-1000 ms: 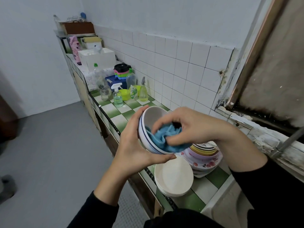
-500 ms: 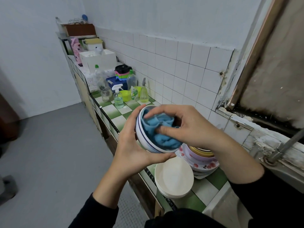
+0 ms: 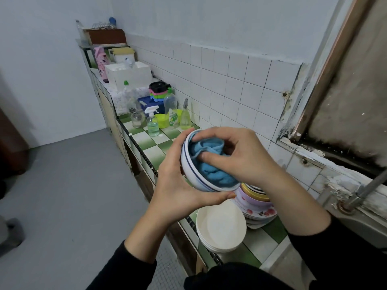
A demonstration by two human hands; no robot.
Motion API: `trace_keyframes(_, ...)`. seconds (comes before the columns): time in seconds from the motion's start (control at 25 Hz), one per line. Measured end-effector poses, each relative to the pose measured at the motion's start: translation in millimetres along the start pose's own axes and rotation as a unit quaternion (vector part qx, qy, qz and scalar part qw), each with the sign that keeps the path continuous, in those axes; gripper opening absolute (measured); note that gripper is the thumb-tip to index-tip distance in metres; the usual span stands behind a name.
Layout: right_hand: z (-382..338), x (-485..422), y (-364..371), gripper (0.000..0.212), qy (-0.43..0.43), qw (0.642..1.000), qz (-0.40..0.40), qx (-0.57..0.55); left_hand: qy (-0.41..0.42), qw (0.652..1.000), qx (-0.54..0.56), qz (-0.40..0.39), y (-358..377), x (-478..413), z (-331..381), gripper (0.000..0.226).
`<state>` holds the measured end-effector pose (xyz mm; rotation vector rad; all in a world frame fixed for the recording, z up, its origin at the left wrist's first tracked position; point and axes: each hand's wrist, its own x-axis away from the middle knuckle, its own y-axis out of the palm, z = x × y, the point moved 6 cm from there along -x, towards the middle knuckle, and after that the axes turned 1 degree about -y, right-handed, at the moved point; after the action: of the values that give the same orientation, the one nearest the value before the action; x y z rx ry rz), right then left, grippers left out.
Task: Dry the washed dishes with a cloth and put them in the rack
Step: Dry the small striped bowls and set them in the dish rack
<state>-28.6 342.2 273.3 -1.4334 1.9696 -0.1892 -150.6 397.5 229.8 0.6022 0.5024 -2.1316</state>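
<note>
Since a second ago the bowl (image 3: 194,178) has tipped over and the cloth (image 3: 207,162) has bunched higher inside it. Left hand (image 3: 178,185) cups the bowl above the counter's (image 3: 150,141) front edge, fingers curled round its wall; right hand (image 3: 240,155) pinches the cloth inside. Drying seems mid-way: plates (image 3: 222,227) at the front edge and stacked bowls (image 3: 257,201) behind likely wait. I cannot tell if the wire thing (image 3: 102,25) at the far end is the rack; the tap (image 3: 368,189) is cut off.

The left hand (image 3: 178,183) cups the bowl (image 3: 191,174) from outside, thumb along its lower rim and fingers curled round the far side. The right hand (image 3: 238,158) pinches the cloth (image 3: 209,172) inside it with bent fingers. Both forearms reach forward from black sleeves (image 3: 129,268).
</note>
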Motion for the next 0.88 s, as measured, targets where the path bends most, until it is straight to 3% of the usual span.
trace_keyframes(0.28,-1,5,5,0.046,-0.025,0.993,-0.029,-0.109,-0.022,0.999,0.031,0.011,-4,-2,-5,0.104)
trace_keyframes(0.6,5,7,5,0.058,-0.04,0.998,-0.031,-0.032,-0.037,0.999,0.021,0.004,-2,-2,-15,0.108)
trace_keyframes(0.88,13,4,1,0.027,-0.048,0.997,0.0,0.065,-0.044,0.999,-0.001,0.014,-3,-6,-20,0.11)
